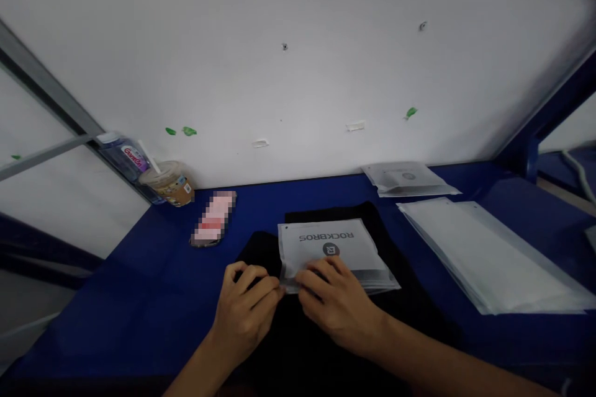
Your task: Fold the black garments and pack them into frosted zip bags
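Plastic bag is lying near the middle of the worktop, its lettering facing up, with black cloth showing around it, and the near edge is getting all the attention! Left hand is curling in at the near left corner; right hand is resting its fingers over that edge, just beside it. They're sitting close together, both touching plastic, but whether either is truly pinching, I cannot tell: the undersides are hiding.

So what's threatening here? Slick film is lying over loose fabric, so a sideways tug could be sending the bag skating, or bunching the cloth below. Uneven pressing between the two hands could be creasing that edge or leaving it wavy. And that left corner is offering very little to hold, so it could be popping free.

Over on the right, a stack of clear bags is lying fanned; a swinging forearm could be scattering it. Far left, a drink cup is standing beyond the phone, and a wide reach could be spilling it.
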The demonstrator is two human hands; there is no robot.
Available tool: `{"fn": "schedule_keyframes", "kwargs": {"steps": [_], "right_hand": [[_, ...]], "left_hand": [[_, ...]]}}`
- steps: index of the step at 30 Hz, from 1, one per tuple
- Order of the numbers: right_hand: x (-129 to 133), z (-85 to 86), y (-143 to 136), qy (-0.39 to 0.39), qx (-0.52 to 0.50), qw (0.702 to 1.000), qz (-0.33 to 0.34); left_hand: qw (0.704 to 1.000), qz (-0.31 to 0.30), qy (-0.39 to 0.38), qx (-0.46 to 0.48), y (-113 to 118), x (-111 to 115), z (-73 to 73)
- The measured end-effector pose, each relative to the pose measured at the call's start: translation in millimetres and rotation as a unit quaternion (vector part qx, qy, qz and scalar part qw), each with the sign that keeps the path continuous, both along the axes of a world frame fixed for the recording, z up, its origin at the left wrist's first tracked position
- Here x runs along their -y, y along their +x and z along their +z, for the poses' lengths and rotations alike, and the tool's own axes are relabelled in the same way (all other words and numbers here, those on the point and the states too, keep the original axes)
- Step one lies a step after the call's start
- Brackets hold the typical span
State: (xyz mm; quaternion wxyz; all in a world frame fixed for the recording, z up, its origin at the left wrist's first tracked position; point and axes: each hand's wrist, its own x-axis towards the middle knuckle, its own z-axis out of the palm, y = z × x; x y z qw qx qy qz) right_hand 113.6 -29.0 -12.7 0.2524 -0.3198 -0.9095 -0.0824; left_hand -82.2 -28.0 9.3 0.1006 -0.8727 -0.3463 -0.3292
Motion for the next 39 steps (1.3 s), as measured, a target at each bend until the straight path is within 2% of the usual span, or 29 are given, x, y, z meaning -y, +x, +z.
{"fn": "schedule_keyframes", "kwargs": {"steps": [8, 11, 14, 18, 20, 23, 26, 30, 34, 39], "right_hand": [[21, 0.1, 87, -0.008, -0.004, 0.998, -0.063], [28, -4.3, 107, -0.006, 0.002, 0.996, -0.09], [34, -3.8, 116, -0.032, -0.004, 0.992, -0.125], [29, 7.8, 111, -0.112, -0.045, 0.98, -0.161], [18, 12.2, 98, -0.149, -0.071, 0.971, -0.174], [-2, 8.4, 73, -0.194, -0.064, 0.968, -0.147], [-19, -5.0, 58, -0.227, -0.035, 0.967, -0.109], [-25, -18.9, 59, -0.242, -0.01, 0.964, -0.106], [-21, -19.9, 62, -0.247, -0.004, 0.963, -0.108], [-22, -20.2, 61, -0.23, 0.0, 0.969, -0.093]], "left_hand": [[0.999, 0.012, -0.022, 0.039, -4, 1, -6.4], [0.999, 0.013, -0.022, 0.045, -7, 1, -7.1], [0.997, 0.019, -0.067, 0.032, -11, 7, 1.6], [0.982, 0.047, -0.182, -0.035, 1, 13, 19.8], [0.978, 0.071, -0.188, -0.064, 20, 8, 20.9], [0.978, 0.07, -0.159, -0.117, 53, -7, 7.2], [0.97, 0.091, -0.161, -0.155, 71, -21, -12.4], [0.963, 0.094, -0.181, -0.175, 67, -26, -26.0], [0.956, 0.088, -0.217, -0.174, 56, -27, -30.0], [0.952, 0.112, -0.232, -0.165, 41, -29, -36.1]]}}
